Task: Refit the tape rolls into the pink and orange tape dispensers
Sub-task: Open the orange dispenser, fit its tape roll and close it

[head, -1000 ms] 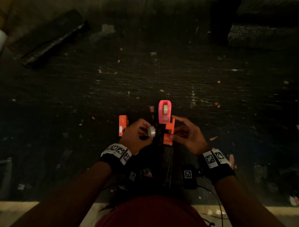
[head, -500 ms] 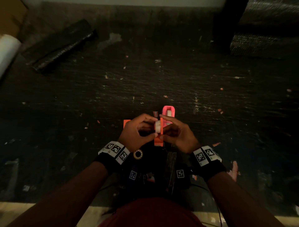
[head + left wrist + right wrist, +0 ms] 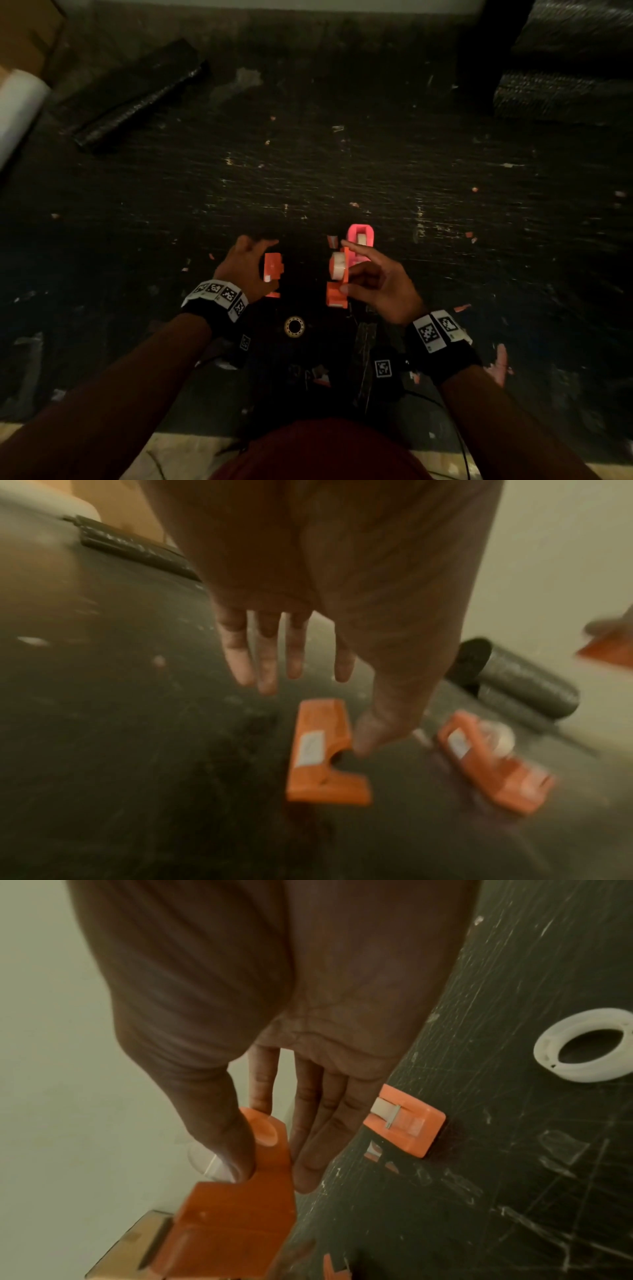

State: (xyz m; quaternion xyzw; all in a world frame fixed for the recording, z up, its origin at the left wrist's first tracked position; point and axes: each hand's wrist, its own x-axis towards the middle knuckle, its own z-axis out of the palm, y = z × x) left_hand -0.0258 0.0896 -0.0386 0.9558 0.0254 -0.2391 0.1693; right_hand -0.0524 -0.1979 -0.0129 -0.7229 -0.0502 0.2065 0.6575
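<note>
- Fingers of my left hand are straight and spread wide, gripping nothing, hovering over the dark table with the thumb just beside the loose orange cover piece.
- That cover piece lies flat at 3 o'clock of my left palm, white sticker facing up.
- An empty white tape core sits on the table at 6 o'clock from the cover, between my wrists.
- My right hand pinches the orange dispenser body, thumb on one side, index on the other, other fingers relaxed and extended.
- The tape roll sits on that orange body's left face.
- At 12 o'clock from my right hand, the pink dispenser stands on the table, a roll in it.
</note>
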